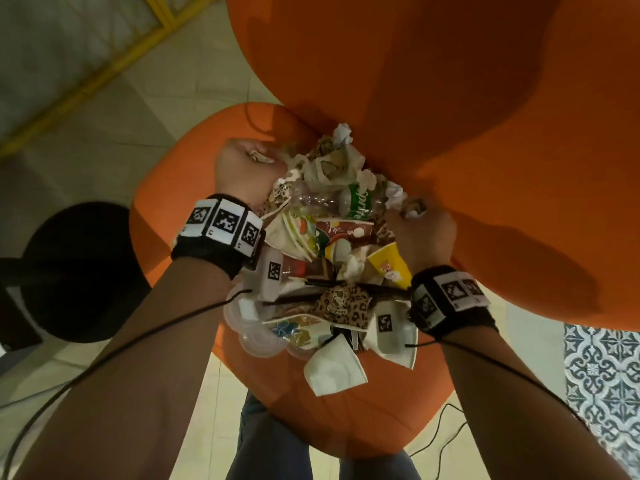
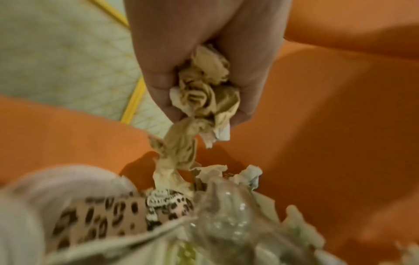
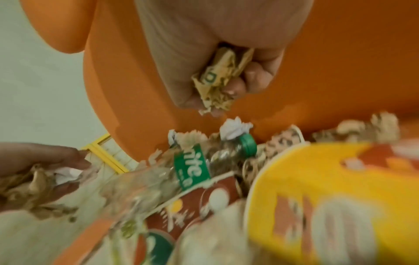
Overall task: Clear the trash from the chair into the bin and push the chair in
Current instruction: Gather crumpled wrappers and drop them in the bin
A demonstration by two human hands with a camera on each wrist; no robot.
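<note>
An orange chair (image 1: 173, 188) carries a heap of trash (image 1: 329, 258) on its seat: paper cups, crumpled paper, a clear Sprite bottle (image 1: 353, 200), leopard-print wrappers and clear lids. My left hand (image 1: 242, 164) is at the heap's far left and grips a wad of crumpled brown paper (image 2: 204, 93), whose tail hangs down to the heap. At the far right of the heap my right hand (image 1: 422, 230) grips a crumpled printed paper scrap (image 3: 219, 80). A yellow cup (image 3: 328, 188) lies just under that wrist.
The chair's tall orange back (image 1: 433, 98) rises right behind the heap. A round black object (image 1: 76, 271), possibly the bin, stands on the floor left of the seat. A yellow-framed panel (image 1: 114, 64) leans at far left. Patterned tiles (image 1: 602, 375) show at right.
</note>
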